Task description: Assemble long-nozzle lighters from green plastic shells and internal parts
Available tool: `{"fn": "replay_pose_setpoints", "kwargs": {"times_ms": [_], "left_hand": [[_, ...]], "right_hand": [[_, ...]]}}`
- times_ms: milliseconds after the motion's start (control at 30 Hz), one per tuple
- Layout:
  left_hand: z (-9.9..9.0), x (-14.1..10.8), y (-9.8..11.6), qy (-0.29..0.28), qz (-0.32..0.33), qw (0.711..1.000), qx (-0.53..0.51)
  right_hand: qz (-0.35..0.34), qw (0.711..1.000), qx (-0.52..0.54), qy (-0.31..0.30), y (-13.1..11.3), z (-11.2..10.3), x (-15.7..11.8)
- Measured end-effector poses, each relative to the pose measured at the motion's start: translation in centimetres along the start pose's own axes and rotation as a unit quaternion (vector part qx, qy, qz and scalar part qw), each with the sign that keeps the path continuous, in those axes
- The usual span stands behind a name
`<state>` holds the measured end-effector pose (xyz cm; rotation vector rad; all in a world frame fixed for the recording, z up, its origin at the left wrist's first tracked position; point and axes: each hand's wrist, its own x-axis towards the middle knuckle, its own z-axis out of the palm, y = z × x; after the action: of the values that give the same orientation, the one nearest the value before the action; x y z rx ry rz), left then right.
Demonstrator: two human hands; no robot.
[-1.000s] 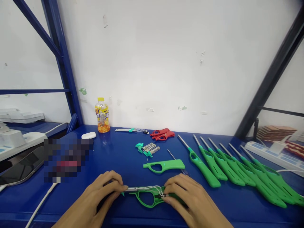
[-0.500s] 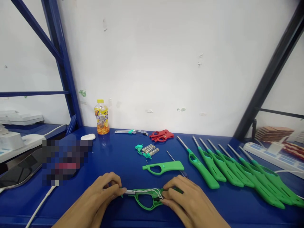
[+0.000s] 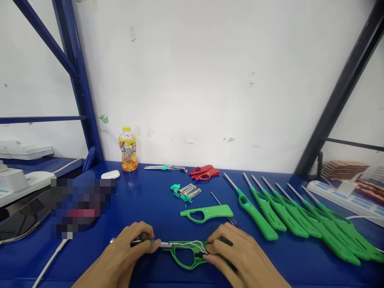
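Note:
A green lighter half-shell (image 3: 183,267) lies open side up near the table's front edge, with white wires and a metal rod end (image 3: 165,244) in it. My left hand (image 3: 130,248) is closed on the metal rod, thumb and fingers pinching it at the shell's left end. At the shell's right part, my right hand (image 3: 235,254) is closed round the handle, its fingertips at the wires and a dark piece. Just beyond lies another green half-shell (image 3: 223,211), with a screwdriver (image 3: 232,221) partly under it.
Several green lighters (image 3: 259,220) lie in a row at right. Teal parts (image 3: 186,197), clear tanks (image 3: 188,189), red shells (image 3: 205,172), metal rods (image 3: 156,167) and a bottle (image 3: 128,150) stand or lie farther back. A power strip (image 3: 330,192) is at far right.
My left hand has shifted slightly, and more of the metal rod now shows to its left. The right hand stays at the handle of the shell.

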<state>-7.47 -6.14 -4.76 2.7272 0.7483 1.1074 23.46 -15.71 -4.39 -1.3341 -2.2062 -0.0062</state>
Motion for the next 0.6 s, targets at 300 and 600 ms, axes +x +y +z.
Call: {"fn": "replay_pose_setpoints", "kwargs": {"times_ms": [300,600], "left_hand": [[0.3,0.4,0.0,-0.009,-0.051,0.998,-0.022],[-0.2,-0.2,-1.0,-0.056,-0.067,0.996,-0.009]], "right_hand": [[0.021,1.0,0.015,0.007,0.2,0.0,-0.1],[0.019,1.0,0.014,0.02,-0.2,0.1,-0.3]]}}
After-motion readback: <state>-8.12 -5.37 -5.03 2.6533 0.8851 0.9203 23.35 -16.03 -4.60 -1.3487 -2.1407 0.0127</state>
